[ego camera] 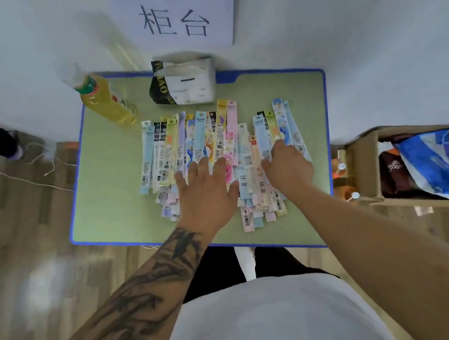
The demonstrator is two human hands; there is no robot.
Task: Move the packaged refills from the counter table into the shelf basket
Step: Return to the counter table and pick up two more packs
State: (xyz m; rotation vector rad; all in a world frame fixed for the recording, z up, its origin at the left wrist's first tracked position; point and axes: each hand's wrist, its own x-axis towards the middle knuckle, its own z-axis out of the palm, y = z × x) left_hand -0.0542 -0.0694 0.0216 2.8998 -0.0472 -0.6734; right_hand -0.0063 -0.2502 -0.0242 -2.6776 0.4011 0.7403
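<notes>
Reaching over the table [103, 214] at centre frame, both hands hover on a spread of refills [214, 145], long thin packets laid side by side in overlapping rows from mid-left to mid-right of the green top. The left hand [206, 195] lies palm down with fingers straight and spread, fingertips touching the packets in the middle of the spread; it has hold of nothing. The right hand [288, 165] sits on the right-hand cluster with fingers bent downward onto the packets; whether any packet is actually pinched cannot be told, as the fingertips are hidden beneath the knuckles. No basket appears anywhere in the frame. A bottle [104, 100] of yellow liquid and a tissue pack [186, 82] stand at the upper edge of the table, beneath a paper sign [173, 16] at upper centre; a carton [365, 162] sits at the right edge. Judged stage: the gathering step, with all refills on the table and none transferred. The next move probably calls for sweeping the packets together into a bundle, closing both hands round it, and lifting it clear without shedding the loose lower row.
</notes>
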